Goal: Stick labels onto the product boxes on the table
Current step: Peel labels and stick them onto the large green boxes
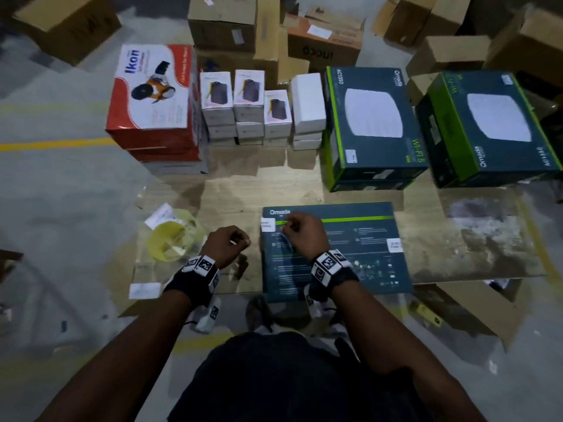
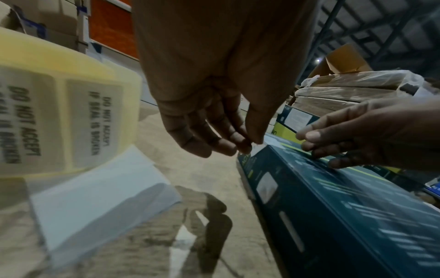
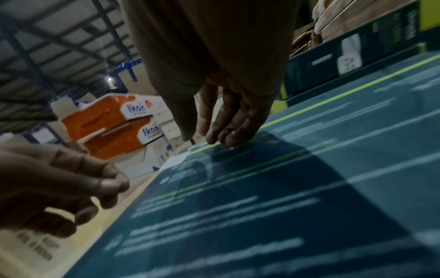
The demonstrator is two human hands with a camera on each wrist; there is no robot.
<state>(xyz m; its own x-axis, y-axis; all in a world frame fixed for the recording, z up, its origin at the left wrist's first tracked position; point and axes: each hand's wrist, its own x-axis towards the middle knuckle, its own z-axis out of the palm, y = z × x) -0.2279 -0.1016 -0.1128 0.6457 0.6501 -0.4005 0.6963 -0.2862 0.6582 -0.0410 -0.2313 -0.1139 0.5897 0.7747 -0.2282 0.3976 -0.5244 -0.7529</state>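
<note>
A dark teal Omada box (image 1: pixel 350 263) (image 2: pixel 345 216) (image 3: pixel 262 206) lies flat on the wooden table (image 1: pixel 475 236) in front of me. A white label (image 1: pixel 268 224) (image 3: pixel 176 159) sits on its far left corner, and a second label (image 1: pixel 394 245) on its right edge. My right hand (image 1: pixel 300 236) (image 2: pixel 357 139) (image 3: pixel 228 122) presses its fingertips on the box top by the green stripe, just right of the corner label. My left hand (image 1: pixel 230 243) (image 2: pixel 214 112) (image 3: pixel 59 188) hovers left of the box, fingers curled with thumb against them, and I see nothing in it. A yellow label roll (image 1: pixel 170 239) (image 2: pixel 59 103) lies to its left.
At the back of the table stand two stacks of teal Omada boxes (image 1: pixel 374 123) (image 1: pixel 493 126), several small white boxes (image 1: pixel 246 108) and red Ikon boxes (image 1: pixel 152 92). Brown cartons (image 1: pixel 222 22) crowd the floor behind. An open carton (image 1: pixel 466 306) sits below the table's near right edge.
</note>
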